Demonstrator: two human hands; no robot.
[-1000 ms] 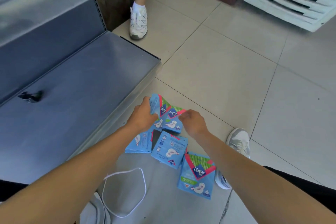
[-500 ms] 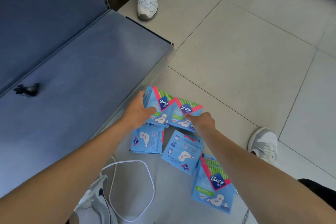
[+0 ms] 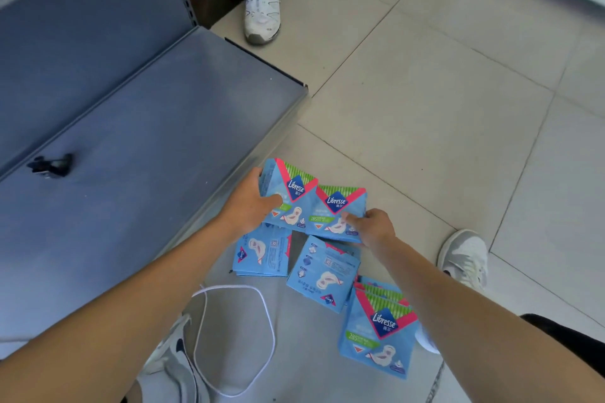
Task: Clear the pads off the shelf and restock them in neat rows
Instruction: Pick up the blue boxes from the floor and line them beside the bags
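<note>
Several blue Libresse pad packs are on the tiled floor beside the bare grey shelf (image 3: 137, 147). My left hand (image 3: 250, 206) grips one pack (image 3: 289, 193) by its left edge, thumb on its front. My right hand (image 3: 375, 227) pinches a second pack (image 3: 334, 209) at its lower right corner. Both packs are side by side, face up, lifted slightly over the pile. Below them lie a face-down pack (image 3: 262, 253), another face-down pack (image 3: 322, 275), and a small stack of face-up packs (image 3: 376, 334) under my right forearm.
A small black clip (image 3: 49, 165) lies on the shelf's left part. Another person's white shoe (image 3: 262, 6) stands by the shelf's far corner. My own shoes (image 3: 465, 258) (image 3: 173, 353) and a white cord loop (image 3: 235, 337) are on the floor.
Both hands have spread the two held packs apart and raised them a little off the pile. The view has tilted down and nearer to the floor.
</note>
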